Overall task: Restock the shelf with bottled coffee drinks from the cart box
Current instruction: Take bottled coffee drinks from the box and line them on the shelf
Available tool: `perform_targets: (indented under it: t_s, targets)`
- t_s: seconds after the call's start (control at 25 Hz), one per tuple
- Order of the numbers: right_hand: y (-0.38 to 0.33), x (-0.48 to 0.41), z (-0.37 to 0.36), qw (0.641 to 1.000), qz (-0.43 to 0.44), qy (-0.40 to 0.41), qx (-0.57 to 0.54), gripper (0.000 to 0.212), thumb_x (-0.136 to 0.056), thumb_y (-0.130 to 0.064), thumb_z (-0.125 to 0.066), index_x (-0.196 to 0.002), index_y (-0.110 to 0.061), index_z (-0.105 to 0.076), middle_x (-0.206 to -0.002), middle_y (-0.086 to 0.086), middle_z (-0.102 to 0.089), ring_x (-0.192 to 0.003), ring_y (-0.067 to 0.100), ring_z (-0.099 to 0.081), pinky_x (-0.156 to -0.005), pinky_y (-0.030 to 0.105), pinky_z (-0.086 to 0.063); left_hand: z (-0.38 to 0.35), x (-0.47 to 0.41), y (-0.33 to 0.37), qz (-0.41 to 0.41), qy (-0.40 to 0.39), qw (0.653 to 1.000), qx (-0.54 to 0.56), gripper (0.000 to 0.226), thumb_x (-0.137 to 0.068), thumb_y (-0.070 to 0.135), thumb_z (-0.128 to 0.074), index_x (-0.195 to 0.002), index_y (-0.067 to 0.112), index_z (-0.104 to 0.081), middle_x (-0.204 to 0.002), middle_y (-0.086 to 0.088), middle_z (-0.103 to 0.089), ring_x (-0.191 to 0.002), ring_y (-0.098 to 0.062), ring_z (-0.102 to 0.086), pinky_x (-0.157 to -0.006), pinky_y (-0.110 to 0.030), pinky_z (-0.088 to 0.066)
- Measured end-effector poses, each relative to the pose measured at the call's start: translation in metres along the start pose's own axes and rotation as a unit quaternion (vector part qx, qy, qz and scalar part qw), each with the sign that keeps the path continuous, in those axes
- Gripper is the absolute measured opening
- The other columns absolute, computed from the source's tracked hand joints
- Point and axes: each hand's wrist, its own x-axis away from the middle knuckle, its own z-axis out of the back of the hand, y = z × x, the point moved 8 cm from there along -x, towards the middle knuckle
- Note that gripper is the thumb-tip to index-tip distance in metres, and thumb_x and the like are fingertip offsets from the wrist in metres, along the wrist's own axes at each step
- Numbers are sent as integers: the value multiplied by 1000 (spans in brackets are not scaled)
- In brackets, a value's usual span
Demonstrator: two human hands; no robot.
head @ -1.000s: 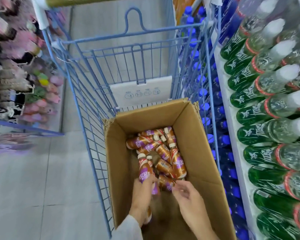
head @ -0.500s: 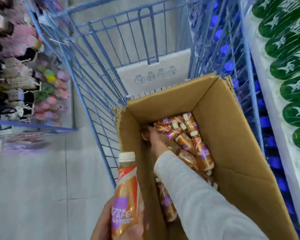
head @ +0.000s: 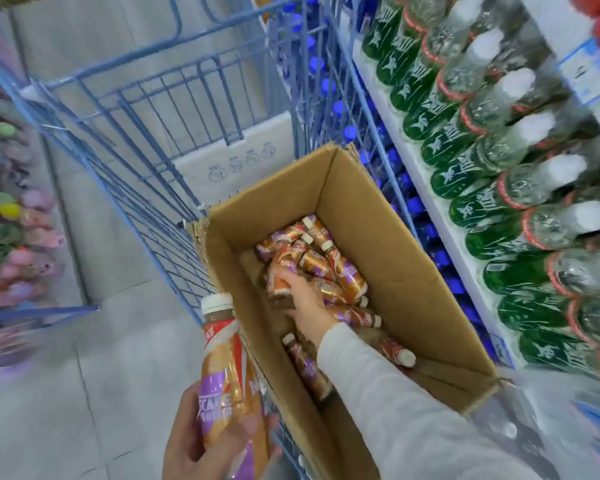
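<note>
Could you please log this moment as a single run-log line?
left hand: holds bottle upright, outside box | right hand: inside box, grips second bottle | phase: picking from box

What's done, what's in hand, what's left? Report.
Done: one coffee bottle lifted out, held in the left hand. In hand: right hand grips another bottle inside the cardboard box. Left: many bottles lie there; none visibly shelved.
</note>
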Motion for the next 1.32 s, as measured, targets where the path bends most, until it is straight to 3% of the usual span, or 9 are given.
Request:
perform_targets:
  t_s: [0.12, 0.28, 0.4, 0.52, 0.72, 0.88, 1.04, 1.12, 1.32]
  targets:
    - [-2, 92, 45, 996, 26, -46, -67, 85, -55, -33, -95, -130, -11, -61, -111, 10, -76, -103, 27, -73, -90, 39, -58, -40, 2, 21, -19, 10, 1000, -17, 59, -44, 12, -80, -100, 26, -72, -93, -21, -73, -74, -47, -69, -58, -51, -58]
    - [6, 203, 99, 988, 67, -81, -117, 101, -44, -21, -96, -136, -15, -55, -114, 16, -74, -96, 31, -73, -93, 47, -54, -92, 34, 30, -29, -102, 993, -43, 78, -40, 29, -82, -116, 24, -66, -100, -16, -75, -70, -35, -70, -65, -42, -55]
    - [4, 273, 139, 968, 146, -99, -180, 88, -50, -11, -92, -132, -7, -59, -113, 21, -73, -90, 33, -71, -73, 41, -58, -138, 70, 19, -33, -178, 980, -82, 76, -48, 33, -82, -121, 24, -65, -102, -11, -75, -72, -26, -70, -62, -40, -55]
    - [5, 332, 197, 941, 237, -64, -234, 86, -52, -14, -94, -130, -7, -58, -113, 21, -72, -94, 35, -70, -75, 45, -58, -183, 102, -7, -23, -246, 965, -90, 68, -60, 35, -79, -124, 18, -65, -100, -15, -72, -68, -25, -66, -53, -34, -54]
    - [35, 424, 330, 886, 359, 32, -291, 75, -52, -21, -89, -120, -10, -59, -105, 16, -73, -91, 30, -69, -91, 51, -51, -272, 202, -69, -38, -390, 912, -123, 43, -66, 15, -77, -107, 25, -74, -96, -7, -74, -78, -17, -69, -68, -39, -55]
    - [85, 500, 437, 839, 433, 108, -312, 75, -46, -30, -85, -115, -15, -60, -97, 6, -75, -84, 21, -71, -78, 43, -55, -323, 301, -138, -45, -475, 866, -148, 80, -51, 16, -79, -128, 7, -58, -102, -13, -70, -87, -26, -66, -74, -37, -55]
    - [146, 570, 527, 803, 477, 173, -312, 73, -48, -36, -86, -114, -22, -59, -98, 3, -76, -83, 20, -72, -72, 41, -56, -358, 401, -202, -32, -540, 826, -157, 86, -40, 11, -90, -121, 26, -65, -97, -10, -76, -76, -23, -71, -65, -38, -58]
    - [174, 600, 566, 789, 484, 207, -316, 73, -51, -39, -88, -117, -26, -59, -102, 1, -77, -91, 22, -74, -85, 51, -56, -372, 448, -229, -29, -577, 798, -170, 100, -24, 18, -99, -118, 31, -66, -97, -10, -76, -75, -22, -73, -58, -38, -59]
    - [214, 660, 637, 746, 518, 249, -336, 60, -61, -36, -88, -115, -22, -67, -108, 6, -76, -98, 25, -74, -88, 48, -56, -411, 531, -286, -27, -637, 744, -199, 81, -52, 2, -82, -125, 26, -60, -103, -13, -76, -79, -26, -74, -59, -36, -58]
